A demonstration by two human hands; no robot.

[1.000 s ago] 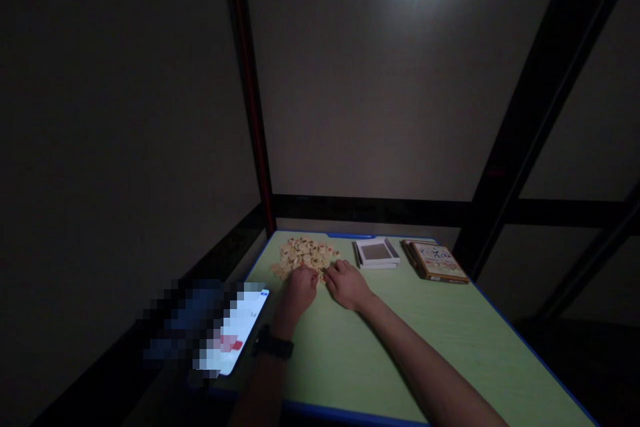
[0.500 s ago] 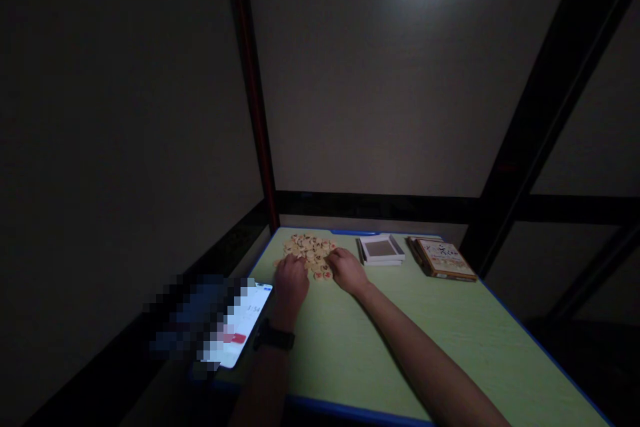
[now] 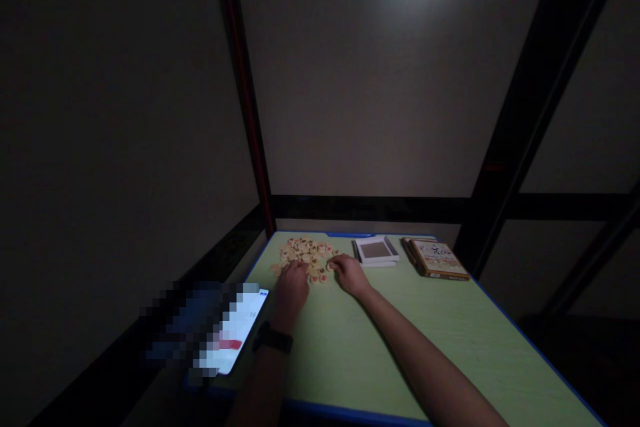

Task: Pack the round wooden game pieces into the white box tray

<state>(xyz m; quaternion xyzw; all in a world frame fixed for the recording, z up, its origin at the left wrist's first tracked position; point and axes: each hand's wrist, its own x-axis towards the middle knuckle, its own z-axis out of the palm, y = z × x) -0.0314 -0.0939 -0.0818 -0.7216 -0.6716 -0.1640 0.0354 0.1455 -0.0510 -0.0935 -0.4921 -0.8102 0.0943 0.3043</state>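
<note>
Round wooden Chinese chess pieces point(image 3: 303, 247) with red and black characters lie in a loose pile at the far left of the table. My right hand point(image 3: 347, 272) is at the pile's right side, thumb and fingers pinched on one chess piece point(image 3: 331, 267). At the near-left edge of the pile is my left hand point(image 3: 294, 284), its fingers curled down among the pieces. What its fingertips hold, if anything, is hidden. Two red-marked pieces point(image 3: 319, 278) lie side by side between my hands.
A white open box point(image 3: 393, 258) stands behind my right hand. Farther right lies a flat printed game box point(image 3: 443, 259). A lit phone point(image 3: 243, 327) rests at the left edge of the green table point(image 3: 360, 360). Walls point(image 3: 370, 114) rise behind and to the left.
My right hand has drawn slightly away from the pile, and a piece now shows in its pinch. My left hand stays at the pile's near edge. The view has shifted slightly.
</note>
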